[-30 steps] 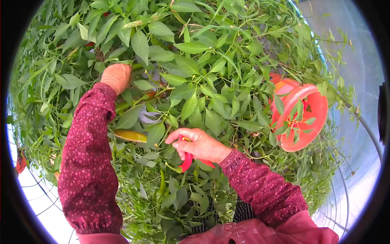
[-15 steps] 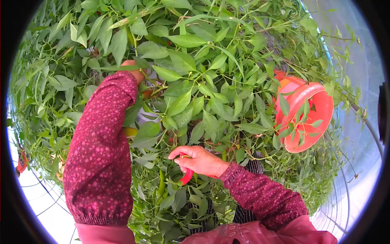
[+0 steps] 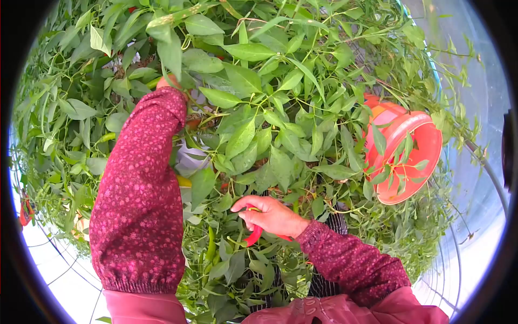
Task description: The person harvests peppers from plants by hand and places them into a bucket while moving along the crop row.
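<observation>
My right hand (image 3: pixel 275 217) is closed around red chili peppers; one curved red chili pepper (image 3: pixel 253 236) hangs below the fingers, and another red tip pokes out under the palm. Deep among the pepper plant leaves (image 3: pixel 243 81) is my left hand (image 3: pixel 171 82), with only a bit of it showing above the sleeve; its fingers are hidden. Green chili peppers (image 3: pixel 211 244) hang on the plant below and left of my right hand. A yellowish pepper (image 3: pixel 184 181) shows beside my left sleeve.
An orange-red bucket (image 3: pixel 406 162) lies tilted among the plants at the right, its mouth partly covered by leaves. Translucent plastic sheeting (image 3: pixel 469 97) runs along the right side, with a dark curved pipe (image 3: pixel 488 164) in front of it. Dense foliage surrounds both arms.
My left hand has shifted slightly left and up in the foliage, and nearby leaves have moved. My right hand has drifted a little to the right, still holding the red chili peppers.
</observation>
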Tool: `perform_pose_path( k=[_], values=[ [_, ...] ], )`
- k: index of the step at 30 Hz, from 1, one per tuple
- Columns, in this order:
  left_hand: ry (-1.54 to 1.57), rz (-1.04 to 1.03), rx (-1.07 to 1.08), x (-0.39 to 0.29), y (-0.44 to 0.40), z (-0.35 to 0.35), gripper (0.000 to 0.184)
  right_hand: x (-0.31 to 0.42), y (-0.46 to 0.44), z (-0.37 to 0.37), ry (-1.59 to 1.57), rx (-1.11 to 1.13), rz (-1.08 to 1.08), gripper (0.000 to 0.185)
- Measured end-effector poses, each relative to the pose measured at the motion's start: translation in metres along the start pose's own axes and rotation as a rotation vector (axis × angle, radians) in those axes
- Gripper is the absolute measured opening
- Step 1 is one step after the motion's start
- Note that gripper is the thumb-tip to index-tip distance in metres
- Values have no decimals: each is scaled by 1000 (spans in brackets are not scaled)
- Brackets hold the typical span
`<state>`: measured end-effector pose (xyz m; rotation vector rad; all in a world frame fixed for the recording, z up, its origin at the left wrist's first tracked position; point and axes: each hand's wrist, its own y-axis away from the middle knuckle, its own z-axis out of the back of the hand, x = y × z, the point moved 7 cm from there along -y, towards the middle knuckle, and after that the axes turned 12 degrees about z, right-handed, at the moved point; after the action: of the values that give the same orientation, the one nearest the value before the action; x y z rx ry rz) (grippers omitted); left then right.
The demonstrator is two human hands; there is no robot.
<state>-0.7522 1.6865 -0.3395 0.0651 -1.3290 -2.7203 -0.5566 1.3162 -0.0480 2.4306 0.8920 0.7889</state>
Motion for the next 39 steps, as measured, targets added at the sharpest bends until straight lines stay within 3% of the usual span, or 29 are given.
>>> perform_pose_path(
  k=[3, 4, 9, 11, 12, 13, 15, 17, 19, 20, 21, 23, 25, 27, 31, 33, 34, 35, 36, 37, 39],
  values=[
    [-940, -118, -16, -127, 172, 61, 45, 0, 2, 1, 1, -11, 2, 19],
    [-883, -217, -54, -133, 176, 65, 40, 1, 3, 0, -20, -20, 9, 19],
    [-653, -251, -135, -126, 173, 75, 32, 0, 5, 4, -15, -25, -29, 22],
    [-379, -221, 5, -139, 206, 85, 30, 2, 4, 7, 26, -28, -10, 22],
    [-639, -594, -126, -146, 198, 71, 31, 3, 4, 13, -11, -50, -12, 20],
    [-622, -592, -133, -147, 202, 74, 31, 3, 3, 18, -40, -73, -14, 19],
    [-185, -314, 43, -142, 206, 81, 32, 2, 3, 32, 12, -92, -17, 19],
    [-102, -283, 80, -143, 209, 76, 32, 9, 0, 40, -7, -118, -13, 20],
    [-8, -92, 118, -139, 217, 74, 32, 23, -4, 44, 39, -134, -25, 20],
    [142, -34, 252, -139, 218, 67, 33, 37, -4, 44, 42, -157, -11, 20],
    [154, -33, 255, -137, 217, 66, 33, 48, -6, 46, 45, -177, 5, 20],
    [517, 55, 424, -128, 229, 66, 29, 59, -15, 41, 64, -164, 59, 20],
    [613, 129, 254, -118, 242, 87, 27, 74, -21, 38, 29, -170, 122, 20],
    [518, -50, 326, -119, 248, 132, 32, 82, -21, 35, 38, -214, 109, 21],
    [384, -172, 215, -121, 331, 184, 40, 99, -22, 6, -110, -181, 179, 24],
    [583, -224, 337, -122, 367, 162, 34, 110, -25, -4, -198, -170, 221, 25],
    [646, -250, 386, -123, 385, 139, 19, 114, -26, -7, -308, -154, 246, 29],
    [604, -295, 407, -122, 397, 113, 15, 115, -26, -10, -421, -145, 262, 32],
    [352, -581, 144, -132, 415, 101, 14, 118, -27, -10, -439, -167, 281, 35],
    [270, -524, 196, -133, 423, 81, 21, 116, -27, -6, -432, -172, 281, 35],
    [62, -607, 308, -142, 429, 66, 24, 104, -21, 12, -224, -297, 228, 28]
  ],
)
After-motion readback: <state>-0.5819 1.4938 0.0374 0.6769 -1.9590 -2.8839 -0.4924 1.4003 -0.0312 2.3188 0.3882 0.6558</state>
